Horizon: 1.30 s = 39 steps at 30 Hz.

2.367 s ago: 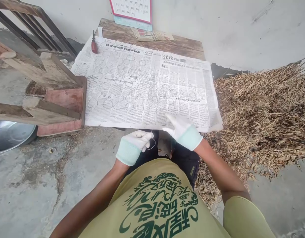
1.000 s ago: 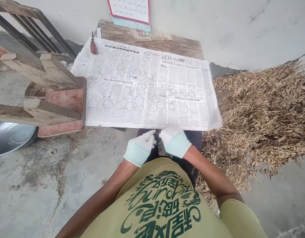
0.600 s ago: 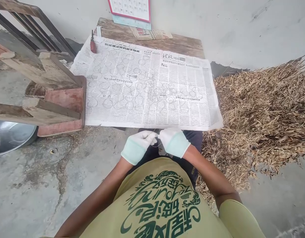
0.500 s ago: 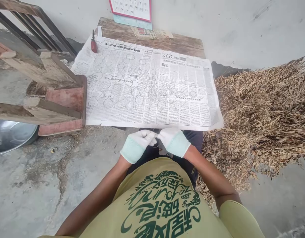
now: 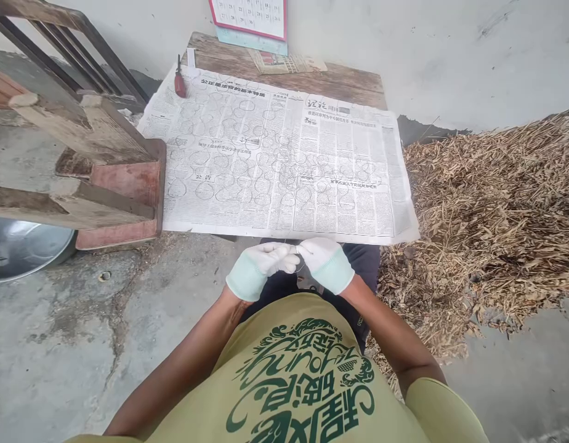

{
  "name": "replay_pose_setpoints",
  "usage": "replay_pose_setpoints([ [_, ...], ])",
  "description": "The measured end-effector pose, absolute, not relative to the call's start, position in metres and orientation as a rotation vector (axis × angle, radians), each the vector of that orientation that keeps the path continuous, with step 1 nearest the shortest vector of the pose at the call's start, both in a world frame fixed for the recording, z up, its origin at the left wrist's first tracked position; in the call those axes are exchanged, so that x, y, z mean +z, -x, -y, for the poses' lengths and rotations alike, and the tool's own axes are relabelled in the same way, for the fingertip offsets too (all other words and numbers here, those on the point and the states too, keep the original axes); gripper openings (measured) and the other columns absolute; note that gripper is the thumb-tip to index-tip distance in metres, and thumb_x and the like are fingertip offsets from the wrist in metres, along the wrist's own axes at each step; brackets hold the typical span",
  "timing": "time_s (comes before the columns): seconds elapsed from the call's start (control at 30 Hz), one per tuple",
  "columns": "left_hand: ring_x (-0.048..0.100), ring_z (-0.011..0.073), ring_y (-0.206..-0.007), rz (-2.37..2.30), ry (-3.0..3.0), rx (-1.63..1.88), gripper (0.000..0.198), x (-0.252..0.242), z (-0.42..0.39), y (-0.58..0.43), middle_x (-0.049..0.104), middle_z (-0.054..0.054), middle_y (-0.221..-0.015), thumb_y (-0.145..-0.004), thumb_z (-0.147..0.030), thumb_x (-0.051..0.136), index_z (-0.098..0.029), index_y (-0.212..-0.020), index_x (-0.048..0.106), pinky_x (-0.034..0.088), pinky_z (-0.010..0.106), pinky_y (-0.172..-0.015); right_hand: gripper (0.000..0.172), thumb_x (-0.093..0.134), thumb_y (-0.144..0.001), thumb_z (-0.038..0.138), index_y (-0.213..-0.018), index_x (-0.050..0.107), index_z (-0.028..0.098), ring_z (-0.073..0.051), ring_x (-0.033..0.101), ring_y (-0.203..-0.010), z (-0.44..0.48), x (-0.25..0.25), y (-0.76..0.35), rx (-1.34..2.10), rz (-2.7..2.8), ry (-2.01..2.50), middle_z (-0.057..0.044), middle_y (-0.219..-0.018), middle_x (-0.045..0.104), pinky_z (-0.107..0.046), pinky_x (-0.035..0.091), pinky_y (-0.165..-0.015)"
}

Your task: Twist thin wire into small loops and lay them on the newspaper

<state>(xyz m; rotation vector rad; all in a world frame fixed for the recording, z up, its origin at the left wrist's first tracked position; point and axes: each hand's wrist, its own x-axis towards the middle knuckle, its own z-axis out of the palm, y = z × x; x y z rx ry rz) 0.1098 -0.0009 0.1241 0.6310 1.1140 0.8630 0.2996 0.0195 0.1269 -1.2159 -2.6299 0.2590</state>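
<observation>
My left hand (image 5: 268,261), in a white glove with a pale green cuff, is closed in a pinch just below the near edge of the newspaper. My right hand (image 5: 324,258), gloved the same way, pinches close beside it, fingertips almost meeting. Between them runs a thin wire loop (image 5: 302,266), its curve faintly visible under the fingers. Its ends are too fine to make out. Beyond the hands, the spread newspaper (image 5: 377,231) bears many thin, round and figure-eight loops (image 5: 204,191) that look like the same wire.
A red-handled screwdriver (image 5: 180,83) lies on the paper's far left corner. The wooden table (image 5: 353,83) stands against a wall with a calendar (image 5: 252,18). An overturned wooden stool (image 5: 127,184) and a metal basin (image 5: 26,246) are left; dry straw (image 5: 497,234) is heaped right.
The left fingers have shifted slightly to the right and curled more around the wire, and less of the loop shows. The view has shifted a little; other things lie as before.
</observation>
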Motion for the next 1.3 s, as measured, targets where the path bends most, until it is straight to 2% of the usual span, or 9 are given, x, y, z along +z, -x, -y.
replay_pose_setpoints([
  [0.17,0.077,0.0261,-0.095,-1.203,-0.755,0.917,0.059,0.134,0.005,-0.111,0.081,0.015,-0.105,-0.087,-0.062,0.071,-0.010,-0.115,0.075,0.061,0.042,-0.096,0.035,0.046,-0.105,0.017,-0.077,0.067,0.017,-0.017,0.055,-0.071,-0.020,0.136,-0.303,0.228,2.634,1.353,-0.004,-0.075,0.067,-0.032,0.033,-0.069],
  [0.27,0.077,0.0253,-0.099,-1.268,-0.852,0.844,0.058,0.138,0.007,-0.114,0.081,0.014,-0.109,-0.085,-0.056,0.074,-0.011,-0.121,0.072,0.059,0.042,-0.100,0.034,0.044,-0.106,0.017,-0.086,0.071,0.016,-0.019,0.058,-0.077,-0.020,0.141,-0.303,0.254,2.687,1.384,-0.006,-0.082,0.070,-0.033,0.034,-0.072],
  [0.4,0.078,0.0236,-0.092,-1.311,-0.873,0.808,0.057,0.135,0.009,-0.119,0.081,0.014,-0.104,-0.083,-0.051,0.073,-0.010,-0.122,0.071,0.062,0.041,-0.095,0.032,0.043,-0.107,0.017,-0.098,0.074,0.016,-0.019,0.060,-0.084,-0.019,0.144,-0.301,0.334,2.747,1.360,-0.007,-0.091,0.073,-0.033,0.035,-0.075],
  [0.5,0.078,0.0221,-0.085,-1.328,-0.933,0.846,0.056,0.135,0.010,-0.119,0.082,0.012,-0.098,-0.086,-0.051,0.069,-0.010,-0.124,0.071,0.063,0.040,-0.091,0.031,0.045,-0.106,0.018,-0.092,0.073,0.015,-0.020,0.059,-0.081,-0.018,0.144,-0.299,0.376,2.757,1.341,-0.008,-0.087,0.072,-0.033,0.035,-0.075],
  [0.6,0.077,0.0214,-0.080,-1.340,-0.952,0.885,0.047,0.139,0.010,-0.117,0.082,0.010,-0.090,-0.086,-0.048,0.069,-0.012,-0.115,0.076,0.064,0.038,-0.086,0.025,0.051,-0.103,0.020,-0.091,0.073,0.015,-0.019,0.060,-0.083,-0.017,0.145,-0.297,0.520,2.715,1.299,-0.008,-0.088,0.073,-0.032,0.037,-0.075],
  [0.77,0.074,0.0202,-0.072,-1.362,-0.978,0.872,0.037,0.141,0.011,-0.113,0.081,0.008,-0.082,-0.085,-0.046,0.072,-0.015,-0.103,0.081,0.063,0.035,-0.079,0.031,0.056,-0.101,0.035,-0.081,0.072,0.018,-0.014,0.065,-0.075,-0.020,0.156,-0.298,1.322,1.959,1.548,-0.002,-0.080,0.074,-0.027,0.046,-0.073],
  [0.9,0.074,0.0199,-0.072,-1.365,-1.004,0.865,0.035,0.143,0.014,-0.114,0.080,0.007,-0.081,-0.086,-0.046,0.071,-0.017,-0.102,0.082,0.063,0.035,-0.079,0.027,0.064,-0.093,0.039,-0.098,0.076,0.016,-0.016,0.072,-0.087,-0.023,0.160,-0.293,1.691,1.351,1.421,-0.005,-0.094,0.079,-0.029,0.055,-0.084],
  [1.03,0.075,0.0208,-0.074,-1.412,-1.035,0.767,0.030,0.147,0.015,-0.117,0.081,0.006,-0.083,-0.086,-0.044,0.068,-0.018,-0.093,0.081,0.062,0.036,-0.080,0.022,0.071,-0.084,0.034,-0.095,0.080,0.018,-0.020,0.073,-0.104,-0.022,0.150,-0.279,1.705,1.188,1.365,-0.006,-0.109,0.080,-0.033,0.054,-0.096],
  [1.3,0.073,0.0189,-0.065,-1.555,-1.033,0.589,0.026,0.136,0.010,-0.123,0.078,0.003,-0.073,-0.088,-0.041,0.061,-0.021,-0.092,0.078,0.059,0.031,-0.069,0.017,0.072,-0.081,0.034,-0.085,0.082,0.021,-0.021,0.076,-0.096,-0.015,0.143,-0.269,1.505,1.086,1.396,-0.004,-0.097,0.081,-0.035,0.058,-0.095],
])
